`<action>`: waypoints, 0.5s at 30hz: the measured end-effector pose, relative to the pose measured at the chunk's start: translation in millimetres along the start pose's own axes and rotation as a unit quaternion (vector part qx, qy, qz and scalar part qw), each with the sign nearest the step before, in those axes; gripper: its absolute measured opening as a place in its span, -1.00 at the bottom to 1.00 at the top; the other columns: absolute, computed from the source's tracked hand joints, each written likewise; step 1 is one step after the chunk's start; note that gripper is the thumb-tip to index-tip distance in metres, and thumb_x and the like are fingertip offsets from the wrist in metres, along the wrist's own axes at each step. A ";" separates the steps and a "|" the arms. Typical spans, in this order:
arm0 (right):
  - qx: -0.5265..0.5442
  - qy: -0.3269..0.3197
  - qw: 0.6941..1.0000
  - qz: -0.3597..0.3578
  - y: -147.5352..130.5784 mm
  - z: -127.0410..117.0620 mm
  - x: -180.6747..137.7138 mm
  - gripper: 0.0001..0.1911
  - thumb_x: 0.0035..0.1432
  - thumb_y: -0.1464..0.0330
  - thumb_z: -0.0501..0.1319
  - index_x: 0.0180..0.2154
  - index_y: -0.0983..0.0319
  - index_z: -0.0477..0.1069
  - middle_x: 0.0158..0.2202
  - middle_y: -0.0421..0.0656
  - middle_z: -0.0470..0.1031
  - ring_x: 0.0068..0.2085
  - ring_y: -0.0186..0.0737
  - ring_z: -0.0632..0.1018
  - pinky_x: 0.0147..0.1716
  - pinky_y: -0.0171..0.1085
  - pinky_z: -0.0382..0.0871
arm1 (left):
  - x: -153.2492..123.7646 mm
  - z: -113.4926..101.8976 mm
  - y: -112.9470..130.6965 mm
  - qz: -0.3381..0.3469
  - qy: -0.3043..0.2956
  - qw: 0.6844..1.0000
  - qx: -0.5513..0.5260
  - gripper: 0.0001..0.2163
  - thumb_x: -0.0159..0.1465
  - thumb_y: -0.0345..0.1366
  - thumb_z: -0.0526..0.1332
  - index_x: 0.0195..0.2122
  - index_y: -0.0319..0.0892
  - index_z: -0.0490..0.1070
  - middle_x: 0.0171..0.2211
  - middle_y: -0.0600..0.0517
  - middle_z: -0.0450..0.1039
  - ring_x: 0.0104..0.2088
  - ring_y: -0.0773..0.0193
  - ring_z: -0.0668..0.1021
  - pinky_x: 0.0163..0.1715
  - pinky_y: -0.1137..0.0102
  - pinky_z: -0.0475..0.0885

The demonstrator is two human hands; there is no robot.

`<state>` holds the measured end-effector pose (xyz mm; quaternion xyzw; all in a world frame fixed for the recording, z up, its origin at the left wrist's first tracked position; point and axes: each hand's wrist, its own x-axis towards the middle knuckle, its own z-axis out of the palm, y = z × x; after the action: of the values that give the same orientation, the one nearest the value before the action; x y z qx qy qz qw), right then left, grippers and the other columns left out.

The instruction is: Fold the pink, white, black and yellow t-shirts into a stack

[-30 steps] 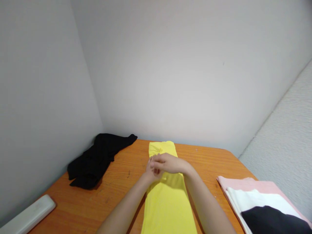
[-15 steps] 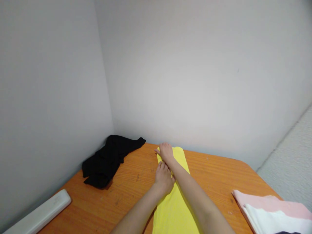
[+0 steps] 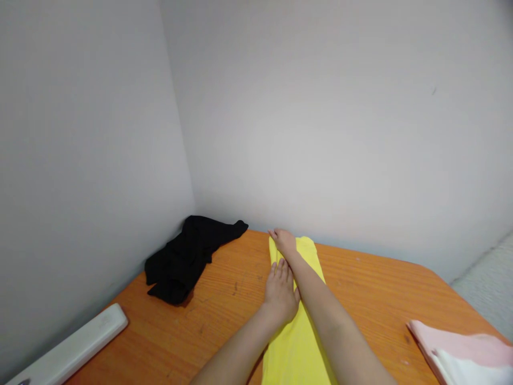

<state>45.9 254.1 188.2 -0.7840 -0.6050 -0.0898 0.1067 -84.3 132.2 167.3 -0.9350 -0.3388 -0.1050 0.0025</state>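
A long, narrow strip of folded yellow cloth (image 3: 298, 347) lies lengthwise on the wooden table (image 3: 224, 315), reaching from the near edge of view almost to the wall. My left hand (image 3: 281, 291) rests flat on its left side, fingers stretched out and pointing away from me. Crossing over beyond it, my right hand (image 3: 284, 240) is at the cloth's far left corner. Its fingers are closed together there on the cloth's edge, though the fingertips are partly hidden. My right forearm runs along the cloth's right side.
At the back left lies a crumpled black garment (image 3: 180, 262) by the wall. A long white case or bar (image 3: 80, 342) sits at the front left. Folded pink and white cloth (image 3: 460, 339) lies at the right. White walls (image 3: 320, 133) bound the table's back and left.
My right hand's fingers have drawn together at the far left corner. My left hand's fingers lie straighter on the cloth. The whole view has shifted slightly.
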 end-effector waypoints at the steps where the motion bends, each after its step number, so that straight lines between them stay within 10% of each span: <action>1: 0.000 0.003 1.000 -0.007 -0.7 -0.6 -1.4 -0.35 0.40 0.04 -0.28 -0.21 0.22 0.48 -0.25 -0.01 0.56 -0.23 -0.18 0.56 -0.28 -0.30 0.30 | 0.2 0.2 0.0 -0.001 0.001 1.000 -0.002 -0.40 0.39 -0.06 -0.21 0.32 -0.39 0.05 0.34 -0.16 0.01 0.36 0.04 0.02 0.33 0.12 -0.08; 15: -0.025 0.107 0.994 -0.021 60.6 -36.9 -53.2 -0.72 0.35 0.42 -0.09 -0.11 0.30 0.36 -0.10 0.03 0.39 -0.04 -0.04 0.33 -0.04 -0.15 0.12 | -0.5 2.5 -1.4 -0.005 0.022 0.999 -0.029 -0.41 0.39 -0.06 -0.20 0.31 -0.34 0.09 0.34 -0.16 -0.01 0.36 0.05 0.02 0.32 0.11 -0.08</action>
<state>90.7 179.6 205.7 -0.7596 -0.6037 -0.1909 0.1490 -85.1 133.2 164.6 -0.9304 -0.3400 -0.1356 -0.0176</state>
